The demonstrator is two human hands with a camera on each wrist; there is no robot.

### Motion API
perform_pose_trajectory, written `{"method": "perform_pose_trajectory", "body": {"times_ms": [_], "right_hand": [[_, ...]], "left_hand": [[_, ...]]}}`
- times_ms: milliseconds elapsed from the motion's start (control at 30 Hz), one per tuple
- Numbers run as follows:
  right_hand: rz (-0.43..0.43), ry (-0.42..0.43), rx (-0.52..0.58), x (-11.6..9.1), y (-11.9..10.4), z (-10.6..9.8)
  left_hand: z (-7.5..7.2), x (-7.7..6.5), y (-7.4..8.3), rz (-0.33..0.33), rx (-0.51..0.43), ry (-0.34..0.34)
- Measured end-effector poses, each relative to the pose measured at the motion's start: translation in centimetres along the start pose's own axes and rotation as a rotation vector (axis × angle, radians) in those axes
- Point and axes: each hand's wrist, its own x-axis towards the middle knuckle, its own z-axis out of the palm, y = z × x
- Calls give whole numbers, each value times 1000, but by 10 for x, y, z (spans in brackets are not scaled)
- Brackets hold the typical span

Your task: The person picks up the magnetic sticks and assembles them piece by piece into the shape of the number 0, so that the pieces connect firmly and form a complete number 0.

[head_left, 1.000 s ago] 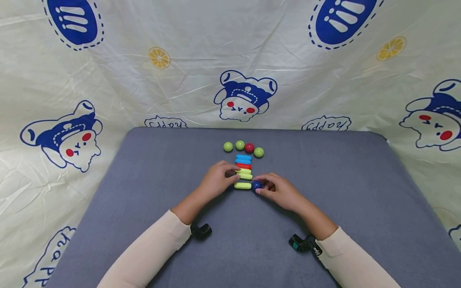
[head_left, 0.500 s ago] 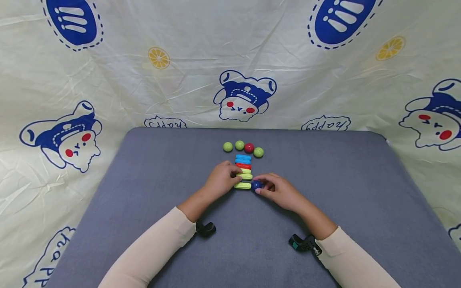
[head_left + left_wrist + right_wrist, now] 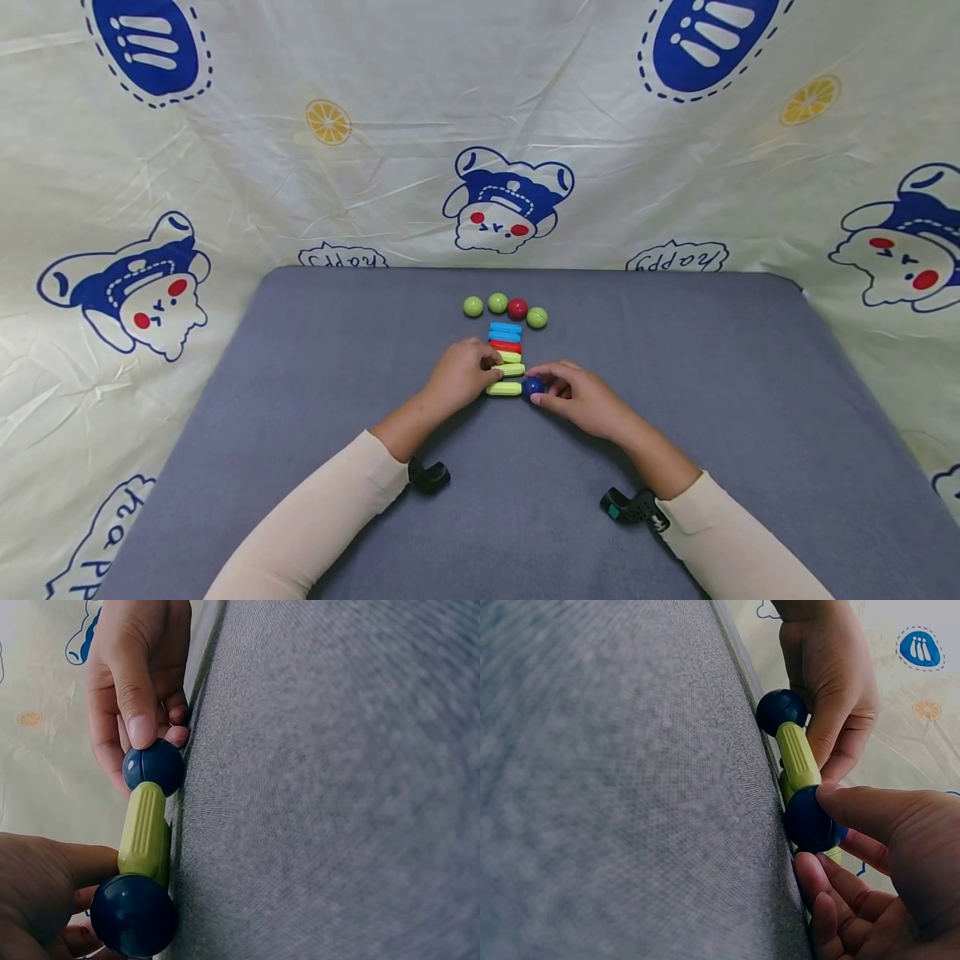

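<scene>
My right hand [image 3: 577,398] pinches a dark blue ball [image 3: 533,387] between thumb and fingers, at the right end of the nearest yellow-green rod [image 3: 503,389]. My left hand [image 3: 461,371] has index finger and thumb on either side of the second yellow-green rod [image 3: 512,369], pinching its left part. A second dark blue ball [image 3: 133,915], by the left fingers and at the rods' left end, shows in both wrist views; the hand hides it in the head view. Beyond lie a third yellow-green rod [image 3: 512,357], partly covered, a red rod [image 3: 506,346] and two light blue rods [image 3: 506,328].
Three green balls [image 3: 537,317] and one red ball [image 3: 517,308] stand in a loose row behind the rods. The grey cloth-covered table [image 3: 675,375] meets a printed white sheet [image 3: 390,183] at its back edge.
The left hand has shifted slightly right, and its index finger and thumb have closed in on the second yellow-green rod. The right hand stays on the dark blue ball.
</scene>
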Motion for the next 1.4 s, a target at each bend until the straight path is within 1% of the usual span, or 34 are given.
{"method": "perform_pose_trajectory", "body": {"times_ms": [200, 333, 467, 533, 600, 700, 867, 1000, 1133, 1400], "right_hand": [[-6, -1, 5, 1, 2, 1], [-14, -3, 11, 1, 3, 2], [-17, -3, 7, 1, 3, 2], [-16, -1, 5, 1, 3, 2], [-14, 2, 5, 2, 2, 2], [-15, 2, 7, 2, 2, 2], [-3, 1, 3, 1, 1, 0], [15, 0, -6, 0, -2, -1], [19, 7, -8, 0, -2, -1], [25, 18, -28, 1, 1, -3]], "left_hand": [[0, 0, 0, 0, 10, -2], [0, 0, -1, 10, 27, -15], [-1, -1, -1, 15, 24, -32], [-2, -2, 0, 11, 20, -34], [-4, -3, 0, -8, 0, -31], [-8, -5, 0, -50, -56, -20], [-18, -9, -2, -146, -236, -6], [-26, -12, -8, -209, -361, 26], [-31, -14, -13, -233, -412, 46], [-36, -21, -16, -261, -454, 10]]}}
